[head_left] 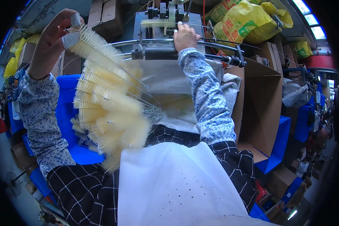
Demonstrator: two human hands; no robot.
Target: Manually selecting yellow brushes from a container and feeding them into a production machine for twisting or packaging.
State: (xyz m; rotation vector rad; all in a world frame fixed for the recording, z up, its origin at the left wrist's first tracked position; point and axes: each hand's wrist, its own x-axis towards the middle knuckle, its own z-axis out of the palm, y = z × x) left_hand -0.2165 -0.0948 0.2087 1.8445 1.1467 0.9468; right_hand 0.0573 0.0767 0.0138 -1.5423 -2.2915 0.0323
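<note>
My left hand (51,41), with white tape on its fingertips, pinches the bristled end of a pale yellow bottle brush (96,44). This brush slants down to the right, ending in a thin wire stem with a small loop. Below it lies a fanned pile of similar brushes (109,109), their looped wires bunched at the right. My right hand (186,37) reaches over the metal bar of a bench machine (162,34). Its fingers close on the wire beside the bristles of another brush (154,23), which lies across the machine; the palm side is hidden.
A blue bin (68,113) stands left of the pile. White sheeting (162,75) hangs below the roller bar (160,53). An open cardboard box (261,109) is at the right, with yellow sacks (237,22) behind. A white apron (169,180) covers my lap.
</note>
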